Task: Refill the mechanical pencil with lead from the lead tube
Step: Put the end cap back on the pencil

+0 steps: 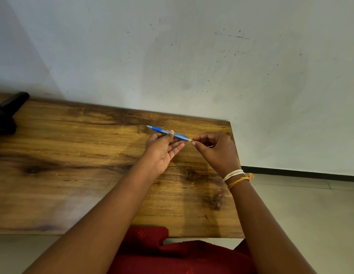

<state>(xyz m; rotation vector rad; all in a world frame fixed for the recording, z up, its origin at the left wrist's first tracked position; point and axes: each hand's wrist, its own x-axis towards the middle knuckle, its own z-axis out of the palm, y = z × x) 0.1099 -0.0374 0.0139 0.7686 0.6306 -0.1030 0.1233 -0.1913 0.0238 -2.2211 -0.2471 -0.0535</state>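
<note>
Because the rear opening of the mechanical pencil (168,133) must stay steady while something is fed into or taken from it, the left hand (162,147) supports the barrel above the table (73,155), with the thumb pressing it down onto the extended fingers. The pencil lies nearly level, its tip pointing away to the left and its rear end facing the right hand (213,149). That hand meets the rear end with thumb and forefinger pinched together, the other fingers curled under the palm. The two hands are therefore close together, joined only through the pencil. This arrangement suits either removal of the end cap or insertion of a lead; which one is in progress cannot be determined.

Whatever the right hand pinches is too small to resolve: it may be a cap, an eraser or a lead. A thin pale sliver shows under the curled fingers, unidentified. The lead tube is not visible anywhere. A black object (6,113) at the table's far left corner is cut off by the frame edge and cannot be identified.
</note>
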